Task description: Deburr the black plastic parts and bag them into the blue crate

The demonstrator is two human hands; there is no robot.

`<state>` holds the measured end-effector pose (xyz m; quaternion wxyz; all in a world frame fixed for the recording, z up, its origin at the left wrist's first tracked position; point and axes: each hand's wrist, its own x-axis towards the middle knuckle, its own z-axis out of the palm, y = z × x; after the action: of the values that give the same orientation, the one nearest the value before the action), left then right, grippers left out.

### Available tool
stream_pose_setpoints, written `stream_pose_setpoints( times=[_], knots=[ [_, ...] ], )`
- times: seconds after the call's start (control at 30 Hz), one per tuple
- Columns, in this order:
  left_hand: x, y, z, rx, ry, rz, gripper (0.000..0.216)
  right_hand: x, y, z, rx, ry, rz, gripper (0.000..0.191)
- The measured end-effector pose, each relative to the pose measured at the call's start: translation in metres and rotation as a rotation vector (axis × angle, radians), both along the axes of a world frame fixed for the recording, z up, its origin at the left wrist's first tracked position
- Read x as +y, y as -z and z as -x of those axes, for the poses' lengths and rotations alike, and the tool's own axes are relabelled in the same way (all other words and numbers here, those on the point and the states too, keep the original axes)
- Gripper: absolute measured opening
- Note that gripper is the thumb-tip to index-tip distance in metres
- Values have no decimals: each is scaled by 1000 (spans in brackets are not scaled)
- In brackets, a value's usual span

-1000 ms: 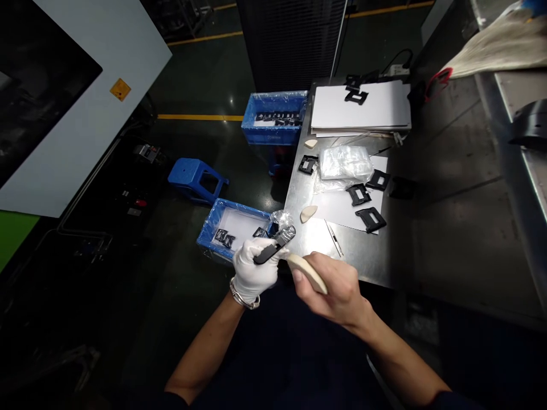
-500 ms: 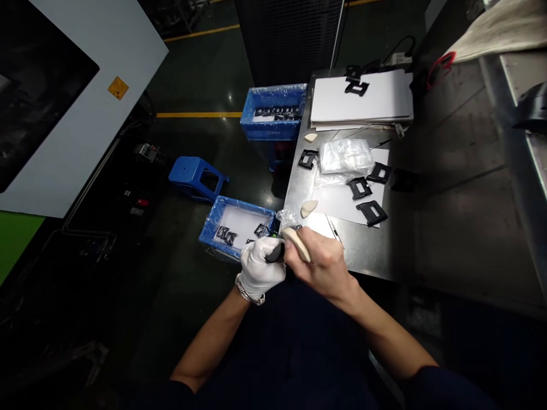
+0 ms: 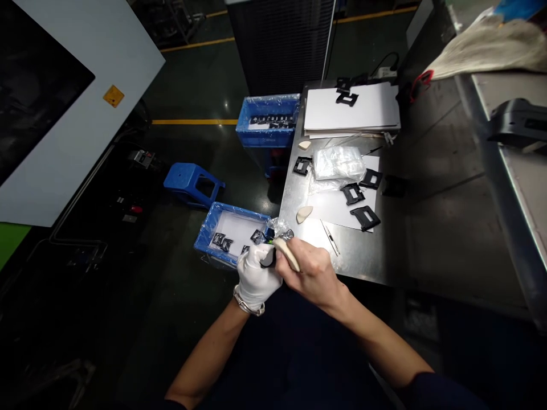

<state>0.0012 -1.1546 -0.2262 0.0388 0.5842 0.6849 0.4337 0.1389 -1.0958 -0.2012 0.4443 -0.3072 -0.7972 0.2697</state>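
The left hand (image 3: 255,277), in a white glove, is closed around a small black plastic part (image 3: 268,259), most of which is hidden inside the grip. The bare right hand (image 3: 310,274) is clamped on a cream-coloured wedge tool (image 3: 286,254), whose tip lies against the part. Both hands meet just off the near left corner of the steel table (image 3: 367,259), above the right end of the near blue bin (image 3: 204,238).

The near blue bin is lined with clear film and holds several black parts on a white sheet. A second blue bin (image 3: 265,136) stands farther away against the table's left edge, and a blue stool (image 3: 192,185) stands to the left on the floor.

On the table:
- a cream wedge (image 3: 304,214) just beyond the hands;
- three black frames (image 3: 365,217) on white paper;
- a clear plastic bag (image 3: 337,162);
- a stack of white sheets (image 3: 363,111) at the far end.
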Motion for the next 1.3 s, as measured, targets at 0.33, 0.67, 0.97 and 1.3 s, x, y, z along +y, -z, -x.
stream_pose_setpoints(
  times=[0.33, 0.67, 0.97, 1.3],
  knots=[
    [4, -12, -1, 162, 20, -61, 20, 0, 3, 6, 52, 36, 31, 17],
    [7, -19, -4, 50, 7, -71, 14, 3, 6, 7, 77, 64, 8, 15],
    [9, -22, 0, 11, -60, -73, 17, 5, 3, 8, 116, 49, -3, 14],
    [9, -25, 10, -54, -52, -67, 27, 3, -12, -3, 197, -58, -87, 10]
  ],
)
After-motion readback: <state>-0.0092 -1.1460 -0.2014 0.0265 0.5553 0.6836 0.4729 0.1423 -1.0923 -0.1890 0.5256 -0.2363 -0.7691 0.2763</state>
